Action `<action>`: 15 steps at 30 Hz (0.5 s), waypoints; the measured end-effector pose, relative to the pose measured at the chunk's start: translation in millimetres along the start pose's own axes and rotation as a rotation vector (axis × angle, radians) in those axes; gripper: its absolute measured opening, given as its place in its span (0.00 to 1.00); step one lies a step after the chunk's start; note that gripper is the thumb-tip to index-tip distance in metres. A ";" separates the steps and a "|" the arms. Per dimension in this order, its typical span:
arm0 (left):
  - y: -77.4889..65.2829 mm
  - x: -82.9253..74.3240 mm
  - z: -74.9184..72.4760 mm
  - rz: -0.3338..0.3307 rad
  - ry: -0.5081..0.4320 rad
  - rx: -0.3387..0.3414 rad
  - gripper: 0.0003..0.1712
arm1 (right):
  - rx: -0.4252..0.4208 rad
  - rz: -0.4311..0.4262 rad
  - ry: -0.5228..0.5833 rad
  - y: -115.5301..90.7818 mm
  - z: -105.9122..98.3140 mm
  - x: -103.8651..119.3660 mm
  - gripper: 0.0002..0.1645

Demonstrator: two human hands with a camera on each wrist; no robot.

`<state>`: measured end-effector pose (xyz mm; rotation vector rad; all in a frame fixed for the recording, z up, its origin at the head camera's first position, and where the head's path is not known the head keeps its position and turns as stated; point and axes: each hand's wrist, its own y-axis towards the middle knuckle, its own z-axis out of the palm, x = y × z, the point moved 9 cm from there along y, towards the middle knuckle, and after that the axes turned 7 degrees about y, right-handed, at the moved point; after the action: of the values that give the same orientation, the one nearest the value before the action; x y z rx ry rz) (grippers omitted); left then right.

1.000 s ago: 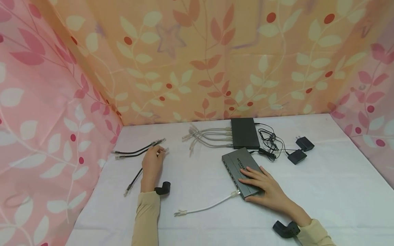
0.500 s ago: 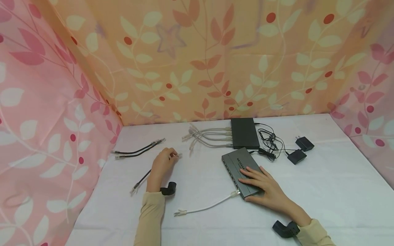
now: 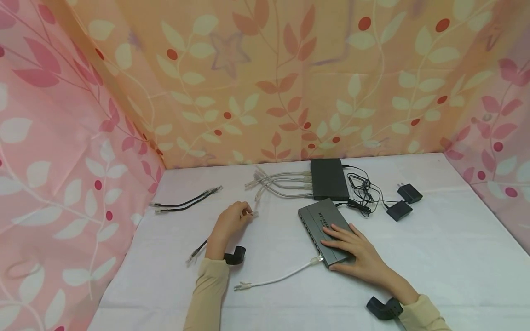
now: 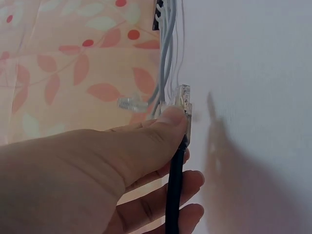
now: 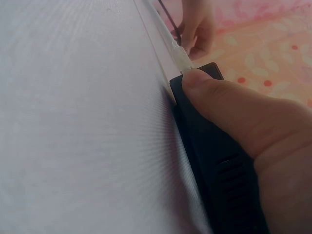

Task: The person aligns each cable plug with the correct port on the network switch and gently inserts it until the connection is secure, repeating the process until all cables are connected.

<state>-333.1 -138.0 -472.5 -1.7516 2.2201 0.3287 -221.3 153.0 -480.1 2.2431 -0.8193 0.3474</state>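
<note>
In the head view my left hand is over the middle-left of the table. It pinches a black Ethernet cable near its clear plug, which points away from the wrist. The cable's other end trails behind the hand. My right hand rests on a grey Netgear network switch, its fingers spread over the top. Its thumb lies along the switch's side, close to a plugged-in connector. A white Ethernet cable runs from the switch's near port corner, its far plug loose on the table.
Two black Ethernet cables lie at the left. A black switch at the back has several grey cables plugged in. To its right are tangled power cords and two black power adapters. Patterned curtains surround the table.
My left hand has moved right from beside the two black cables, carrying the black Ethernet cable toward the grey switch. The right hand and the grey switch have stayed in place.
</note>
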 end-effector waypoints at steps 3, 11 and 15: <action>0.7 -5.9 4.2 0.020 -0.003 0.023 0.04 | 0.000 0.004 0.001 -0.3 -0.1 -0.4 0.38; -0.5 -22.1 12.8 0.068 -0.036 0.081 0.03 | 0.002 0.005 0.001 -0.4 0.4 -1.0 0.38; -2.2 -37.0 19.3 0.116 -0.062 0.122 0.03 | 0.000 0.002 -0.008 -0.5 0.4 -0.9 0.39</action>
<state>-321.3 -98.2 -476.9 -1.5343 2.2527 0.2627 -221.7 153.4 -481.0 2.2452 -0.8257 0.3395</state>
